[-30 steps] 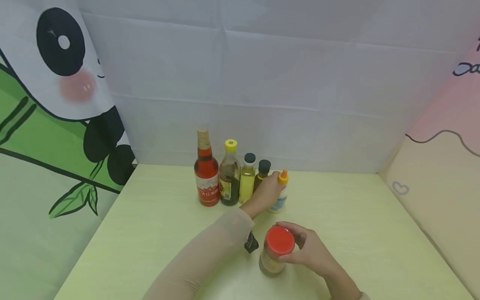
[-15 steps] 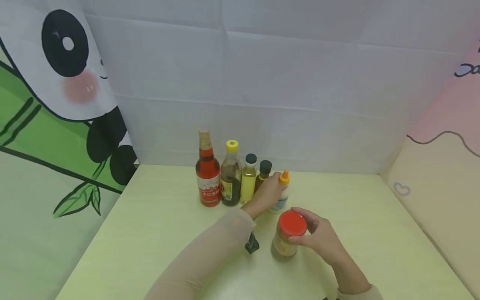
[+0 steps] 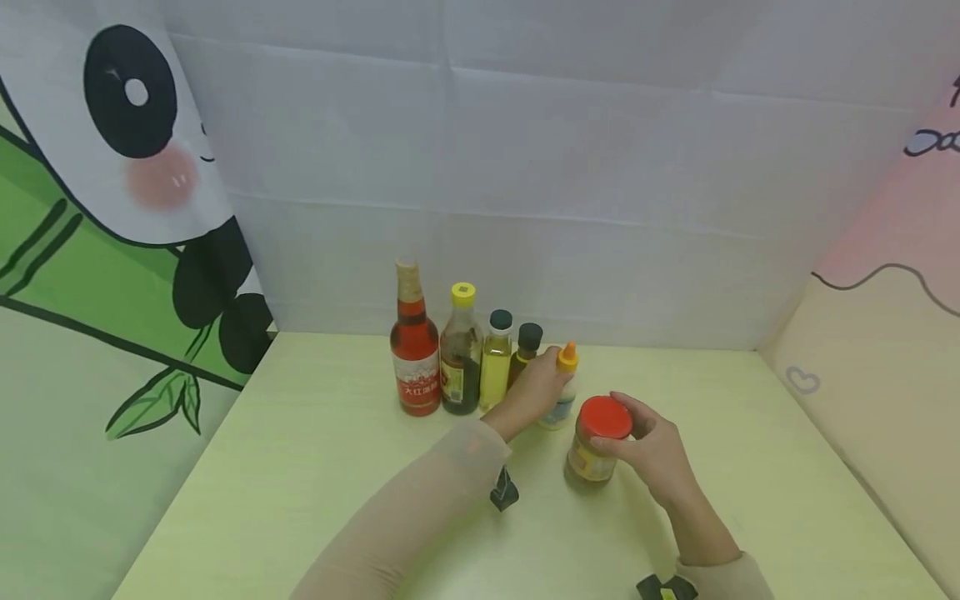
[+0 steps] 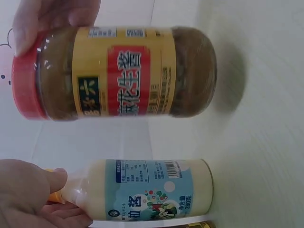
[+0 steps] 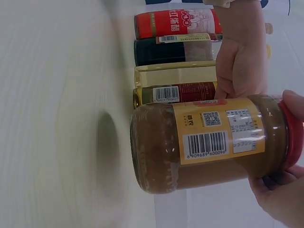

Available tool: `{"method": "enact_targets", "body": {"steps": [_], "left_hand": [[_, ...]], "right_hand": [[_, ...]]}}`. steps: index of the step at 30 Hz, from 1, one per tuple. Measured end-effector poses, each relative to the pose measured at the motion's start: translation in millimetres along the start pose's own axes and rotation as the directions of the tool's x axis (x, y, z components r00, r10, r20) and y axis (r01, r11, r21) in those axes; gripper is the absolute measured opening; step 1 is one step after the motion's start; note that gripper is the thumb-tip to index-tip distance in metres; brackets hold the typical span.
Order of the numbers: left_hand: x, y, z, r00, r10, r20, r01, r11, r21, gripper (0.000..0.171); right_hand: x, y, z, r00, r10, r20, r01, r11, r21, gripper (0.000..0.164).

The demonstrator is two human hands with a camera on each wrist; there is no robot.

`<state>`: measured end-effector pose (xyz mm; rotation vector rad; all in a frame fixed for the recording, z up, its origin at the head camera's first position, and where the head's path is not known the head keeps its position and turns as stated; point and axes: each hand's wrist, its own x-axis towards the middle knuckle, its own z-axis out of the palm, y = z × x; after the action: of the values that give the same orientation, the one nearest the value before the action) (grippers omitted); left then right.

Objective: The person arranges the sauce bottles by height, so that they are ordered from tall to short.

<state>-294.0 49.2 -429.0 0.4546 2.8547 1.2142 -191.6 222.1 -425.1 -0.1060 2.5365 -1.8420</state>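
Observation:
My right hand (image 3: 660, 458) grips a glass jar of peanut butter (image 3: 590, 461) near its red lid (image 3: 606, 417), thumb on the near side. In the right wrist view the jar's base is raised off the table, its shadow apart from it. My left hand (image 3: 534, 390) reaches to the back row and pinches a squeeze bottle of salad dressing (image 4: 156, 190) at its orange-yellow cap (image 3: 567, 358). That bottle stands upright on the table, partly hidden by the hand in the head view. The jar is in front and to the right of it.
Left of the dressing, a row of bottles stands by the back wall: red vinegar (image 3: 416, 367), a dark sauce with yellow cap (image 3: 461, 367), pale yellow oil (image 3: 495, 375) and a small black-capped bottle (image 3: 529, 337). The light table (image 3: 750, 450) extends to the right.
My right hand has carried the peanut butter jar away from me and to the right, closer to the bottle row. My left hand has stayed at the dressing bottle.

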Motion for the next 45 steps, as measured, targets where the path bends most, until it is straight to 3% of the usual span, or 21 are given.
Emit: {"method": "enact_targets", "body": {"steps": [10, 19, 26, 39, 45], "left_hand": [[1.9, -0.2, -2.3, 1.000, -0.001, 0.003, 0.001, 1.000, 0.022, 0.041], [2.7, 0.4, -1.2, 1.000, -0.001, -0.005, 0.002, 1.000, 0.024, 0.041], [3.2, 2.6, -0.1, 1.000, -0.014, 0.001, 0.014, 1.000, 0.028, 0.041], [2.6, 5.3, 2.3, 1.000, -0.013, -0.015, 0.013, 1.000, 0.008, 0.041], [2.7, 3.6, 6.3, 0.999, -0.045, -0.012, 0.045, 0.999, 0.015, 0.042]], "right_hand": [[23.1, 9.8, 0.0, 0.996, 0.036, -0.076, -0.039, 0.998, -0.041, 0.078], [43.9, 20.1, -2.2, 0.993, 0.022, -0.117, -0.022, 1.000, 0.002, 0.080], [56.4, 24.5, -1.4, 0.984, 0.060, -0.169, -0.057, 0.998, 0.020, 0.081], [70.4, 26.6, 0.6, 0.974, 0.064, -0.218, -0.056, 0.997, 0.046, 0.081], [73.3, 30.9, 2.6, 0.973, 0.066, -0.223, -0.054, 0.997, 0.060, 0.080]]}}
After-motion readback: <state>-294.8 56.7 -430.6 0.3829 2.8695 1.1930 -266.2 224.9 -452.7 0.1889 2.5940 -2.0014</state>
